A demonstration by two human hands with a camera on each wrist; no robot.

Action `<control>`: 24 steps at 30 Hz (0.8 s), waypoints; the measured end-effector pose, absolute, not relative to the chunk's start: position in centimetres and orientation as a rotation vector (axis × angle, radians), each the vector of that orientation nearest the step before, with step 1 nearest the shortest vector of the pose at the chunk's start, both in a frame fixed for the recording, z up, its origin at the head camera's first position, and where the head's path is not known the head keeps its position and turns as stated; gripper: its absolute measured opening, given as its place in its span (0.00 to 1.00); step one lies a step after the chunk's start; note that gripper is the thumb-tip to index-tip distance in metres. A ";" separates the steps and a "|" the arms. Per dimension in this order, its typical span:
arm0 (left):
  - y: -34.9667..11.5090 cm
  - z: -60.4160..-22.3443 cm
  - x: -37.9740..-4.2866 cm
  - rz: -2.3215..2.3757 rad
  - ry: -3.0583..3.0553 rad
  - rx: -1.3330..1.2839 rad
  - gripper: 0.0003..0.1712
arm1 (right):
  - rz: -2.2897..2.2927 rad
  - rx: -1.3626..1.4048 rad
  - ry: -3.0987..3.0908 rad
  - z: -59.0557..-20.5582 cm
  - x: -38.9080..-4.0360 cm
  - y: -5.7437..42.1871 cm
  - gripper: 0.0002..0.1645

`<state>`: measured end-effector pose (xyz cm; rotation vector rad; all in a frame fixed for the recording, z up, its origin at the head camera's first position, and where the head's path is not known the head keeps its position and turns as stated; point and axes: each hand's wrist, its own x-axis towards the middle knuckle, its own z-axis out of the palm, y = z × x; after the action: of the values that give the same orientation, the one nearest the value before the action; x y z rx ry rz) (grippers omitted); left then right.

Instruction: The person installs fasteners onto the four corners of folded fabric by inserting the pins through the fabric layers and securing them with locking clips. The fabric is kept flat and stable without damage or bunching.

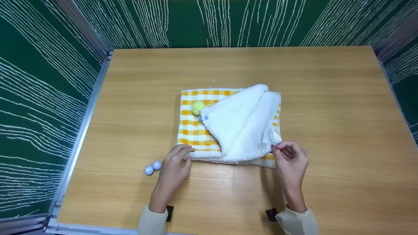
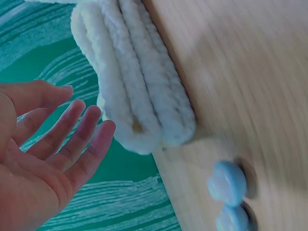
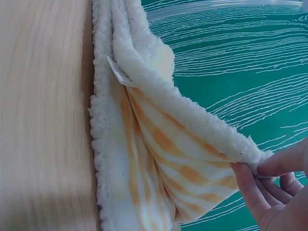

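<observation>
A folded fleece blanket point(image 1: 199, 137), yellow-and-white checked on one face and fluffy white on the other, lies at the middle of the table. Its white flap point(image 1: 241, 124) is turned up over the checked part. My right hand point(image 1: 291, 161) pinches a corner of that flap between thumb and finger, lifting it at the near right; in the right wrist view the checked underside hangs from the pinched edge point(image 3: 245, 156). Beside the near left corner is my left hand point(image 1: 174, 166), fingers relaxed, and the left wrist view shows them next to the folded fleece edge point(image 2: 125, 86) with nothing held.
Two light-blue round pieces point(image 1: 149, 170) lie on the wooden table point(image 1: 137, 98) left of my left hand. A yellow-green pompom point(image 1: 197, 107) sits on the blanket's left part. A small tag point(image 3: 119, 72) sticks out between the layers. Green walls with white lines surround the table.
</observation>
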<state>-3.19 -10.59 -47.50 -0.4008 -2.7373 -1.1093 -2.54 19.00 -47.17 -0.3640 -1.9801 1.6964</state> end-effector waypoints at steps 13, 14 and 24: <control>-12.9 -48.4 -2.0 -1.017 -2.819 -0.192 0.16 | 1.698 -0.380 -2.003 -47.2 -2.4 18.8 0.05; -13.1 -48.5 -1.9 -1.010 -2.828 -0.168 0.16 | 1.704 -0.381 -1.998 -47.1 -2.4 18.7 0.05; -15.0 -49.7 -1.1 -0.872 -2.961 0.011 0.18 | 1.710 -0.355 -1.973 -44.7 -2.0 17.7 0.05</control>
<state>-1.12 -15.04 -49.69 0.0105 -2.9615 -0.8716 -1.95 17.65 -44.71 -0.3554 -1.9726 1.7096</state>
